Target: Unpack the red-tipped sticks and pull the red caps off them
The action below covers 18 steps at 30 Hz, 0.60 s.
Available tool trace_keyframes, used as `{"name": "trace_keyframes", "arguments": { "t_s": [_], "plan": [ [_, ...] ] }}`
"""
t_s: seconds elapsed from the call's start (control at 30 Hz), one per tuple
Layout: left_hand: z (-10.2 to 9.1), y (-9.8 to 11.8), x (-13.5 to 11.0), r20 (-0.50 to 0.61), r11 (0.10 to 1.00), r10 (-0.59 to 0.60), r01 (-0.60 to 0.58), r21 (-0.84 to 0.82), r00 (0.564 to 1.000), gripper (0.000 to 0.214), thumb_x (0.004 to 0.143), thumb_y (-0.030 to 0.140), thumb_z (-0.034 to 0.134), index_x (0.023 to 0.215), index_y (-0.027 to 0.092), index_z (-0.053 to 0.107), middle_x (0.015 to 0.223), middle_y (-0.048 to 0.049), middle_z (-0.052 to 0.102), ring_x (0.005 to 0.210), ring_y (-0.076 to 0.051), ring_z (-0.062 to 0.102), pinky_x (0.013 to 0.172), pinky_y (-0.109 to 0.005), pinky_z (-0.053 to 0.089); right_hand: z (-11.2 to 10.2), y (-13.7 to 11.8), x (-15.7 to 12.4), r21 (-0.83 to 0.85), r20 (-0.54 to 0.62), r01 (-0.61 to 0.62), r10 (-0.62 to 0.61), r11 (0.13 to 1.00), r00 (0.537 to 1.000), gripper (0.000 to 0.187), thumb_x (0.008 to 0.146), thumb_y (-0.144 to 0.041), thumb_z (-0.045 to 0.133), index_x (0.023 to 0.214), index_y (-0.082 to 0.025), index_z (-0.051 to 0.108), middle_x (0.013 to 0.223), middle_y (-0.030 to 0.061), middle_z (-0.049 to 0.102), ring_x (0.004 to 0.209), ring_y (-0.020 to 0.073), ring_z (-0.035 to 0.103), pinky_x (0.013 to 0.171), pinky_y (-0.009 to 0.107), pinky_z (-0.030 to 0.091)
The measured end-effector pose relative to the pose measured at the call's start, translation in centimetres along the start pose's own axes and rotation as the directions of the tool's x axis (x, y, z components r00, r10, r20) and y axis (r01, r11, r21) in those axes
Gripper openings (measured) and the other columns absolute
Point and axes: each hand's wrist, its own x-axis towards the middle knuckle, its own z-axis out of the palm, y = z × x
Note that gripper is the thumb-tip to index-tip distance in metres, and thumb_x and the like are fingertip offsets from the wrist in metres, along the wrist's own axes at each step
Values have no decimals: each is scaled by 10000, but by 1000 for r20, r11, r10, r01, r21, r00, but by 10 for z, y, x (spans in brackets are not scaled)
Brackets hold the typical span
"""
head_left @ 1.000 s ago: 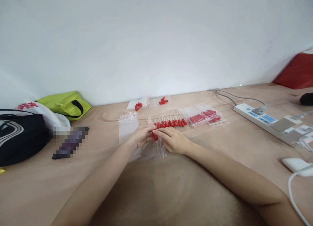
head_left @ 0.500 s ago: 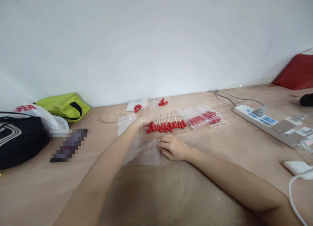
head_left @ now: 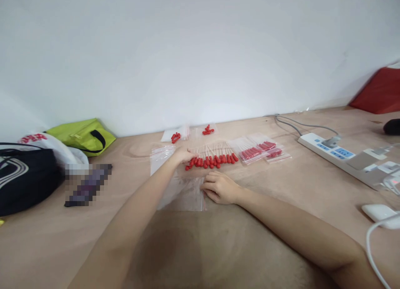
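A row of thin pale sticks with red rounded tips (head_left: 215,160) lies on the table, tips toward me. At the row's left end my left hand (head_left: 185,155) reaches in, fingers closed around the stick ends; how many sticks they hold is hidden. Just below the row, my right hand (head_left: 221,188) rests on its side with curled fingers at the right edge of a clear zip bag (head_left: 184,195), gripping its red-striped mouth. The bag lies flat. Another clear zip bag (head_left: 158,159) lies partly behind my left forearm.
Right of the row lie filled bags of red-tipped sticks (head_left: 254,151). Small red pieces (head_left: 176,137) lie on bags near the wall. A power strip (head_left: 340,153) with cables and a white charger (head_left: 379,214) are at right; a green bag (head_left: 83,135) and black bag (head_left: 28,180) at left.
My left hand has shifted slightly at the row's left end, and the leftmost red tips have moved a little. My right hand and the bag stay put.
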Motion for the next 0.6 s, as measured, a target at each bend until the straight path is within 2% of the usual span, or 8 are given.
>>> {"name": "trace_keyframes", "arguments": {
  "t_s": [0.13, 0.2, 0.23, 0.33, 0.4, 0.47, 0.53, 0.6],
  "plan": [
    [-4, -7, -35, -147, 982, 144, -124, 141, 979, 167, 645, 296, 641, 725, 174, 559, 619, 2, 587, 659, -164, 563, 648, -269, 422, 0, 1, -1, -12, -28, -13, 12, 1000, 1000, 193, 765, -141, 432, 852, -162, 603, 754, 48, 539, 726, 158, 451, 680, 276, 360],
    [-2, -21, -56, -237, 860, 461, -364, 358, 855, 127, 713, 304, 568, 739, 180, 563, 746, -21, 609, 733, -171, 553, 696, -282, 414, -2, 1, -1, -17, -59, -39, 38, 999, 998, 198, 743, -130, 435, 849, -157, 600, 765, 55, 540, 735, 165, 452, 683, 286, 363],
    [-1, -30, -66, -246, 802, 554, -432, 412, 795, 136, 749, 310, 523, 731, 181, 564, 764, -25, 608, 761, -171, 548, 715, -283, 411, -4, 0, -1, -13, -71, -53, 52, 999, 996, 201, 735, -129, 434, 851, -154, 597, 777, 60, 541, 743, 168, 454, 684, 290, 365],
    [1, -62, -86, -338, 754, 636, -467, 463, 694, 213, 796, 340, 457, 705, 181, 564, 712, -28, 589, 756, -167, 537, 728, -282, 416, -9, -5, 1, 37, -74, -65, 67, 997, 995, 216, 743, -140, 426, 885, -147, 589, 837, 74, 553, 788, 172, 465, 707, 297, 370],
    [0, -82, -94, -413, 789, 600, -420, 448, 685, 246, 806, 357, 442, 698, 174, 565, 701, -34, 579, 728, -163, 538, 715, -285, 427, -13, -10, 3, 77, -44, -39, 42, 996, 998, 243, 778, -173, 421, 958, -148, 581, 930, 83, 564, 858, 174, 475, 757, 308, 367],
    [0, -95, -100, -376, 793, 594, -437, 425, 711, 277, 823, 384, 414, 767, 174, 586, 777, -47, 598, 790, -167, 549, 745, -289, 437, -16, -14, 4, 99, 10, 0, -1, 995, 1000, 295, 823, -244, 414, 1070, -165, 554, 1068, 90, 549, 968, 182, 466, 826, 331, 346],
    [1, -100, -107, -201, 748, 625, -504, 432, 754, 332, 838, 410, 388, 1003, 188, 572, 1030, -71, 589, 983, -180, 521, 857, -310, 412, -17, -16, 4, 107, 86, 40, -50, 993, 995, 343, 854, -326, 399, 1150, -202, 521, 1175, 80, 515, 1086, 195, 423, 890, 362, 311],
    [4, -99, -114, 22, 687, 625, -562, 461, 781, 443, 842, 439, 375, 1230, 234, 433, 1288, -66, 443, 1174, -198, 403, 981, -359, 320, -17, -15, 2, 123, 161, 63, -83, 990, 983, 357, 869, -371, 376, 1161, -227, 522, 1212, 66, 505, 1155, 198, 384, 933, 383, 279]
  ]
}}
